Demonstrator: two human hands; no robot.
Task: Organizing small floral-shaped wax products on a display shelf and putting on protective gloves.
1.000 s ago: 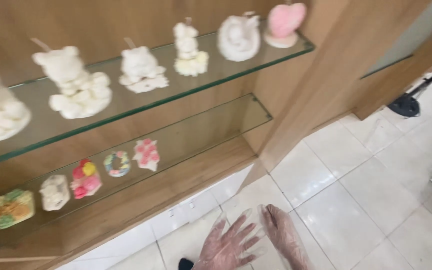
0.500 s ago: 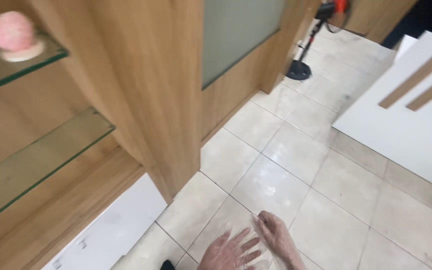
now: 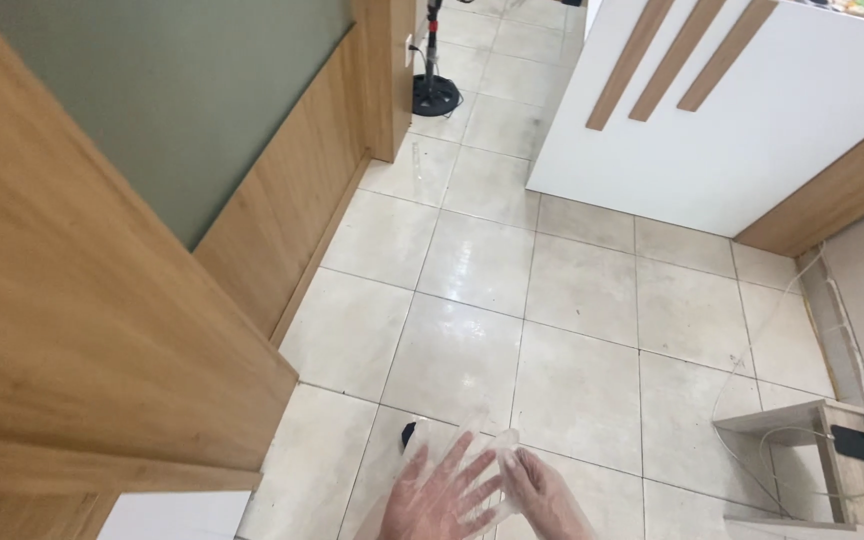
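Note:
My left hand [image 3: 440, 497] is low in the head view with its fingers spread, inside a loose clear plastic glove [image 3: 480, 447] whose tips stick out past the fingers. My right hand [image 3: 544, 494], also under clear film, lies close on its right, fingertips against the loose film of the left glove. Whether it pinches the film I cannot tell. Neither hand holds any other object. Both hands hover over the pale tiled floor [image 3: 572, 300].
A wooden cabinet side [image 3: 72, 330] with a frosted grey-green panel [image 3: 172, 90] fills the left. A white counter with wooden strips [image 3: 742, 110] stands top right. A black stand base [image 3: 434, 95] sits far back. A small wooden box with cables [image 3: 822, 450] is bottom right.
The view has swung right, away from the glass shelves of small moulded figures, onto the floor and white counter. My hands stay together low in the view.

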